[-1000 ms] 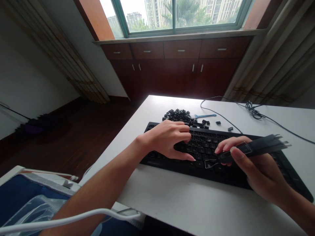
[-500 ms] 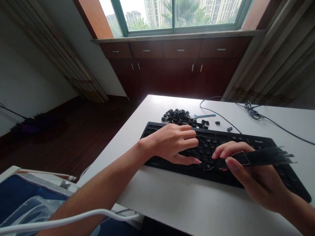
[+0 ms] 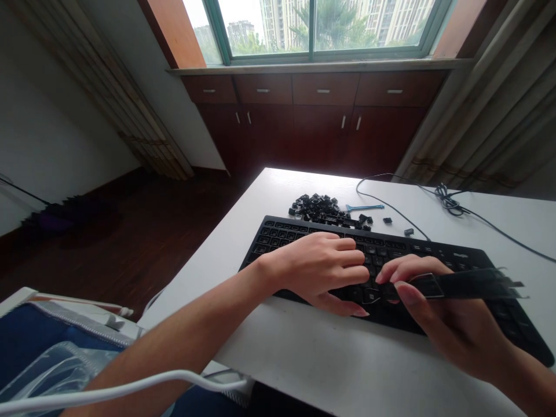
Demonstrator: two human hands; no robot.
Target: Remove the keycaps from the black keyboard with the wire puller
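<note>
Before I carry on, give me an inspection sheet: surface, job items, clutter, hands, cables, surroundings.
Surface: white table, pale and glossy near the window.
Job items: black keyboard, flat, some keycaps missing; black brush, bristles pointing right.
Clutter: heap of loose keycaps behind the keyboard; blue brush beside it.
Hands: left hand over the keyboard, contact unclear; right hand grips the black brush.
Cables: black cable, bundled at right.
Surroundings: window, cabinets.

Daylight is admitted by the window at twelve o'clock; the table is brightly lit, the floor at nine left dim. The black brush is blurred past three o'clock, and the curtains are stretched edgeward.
</note>
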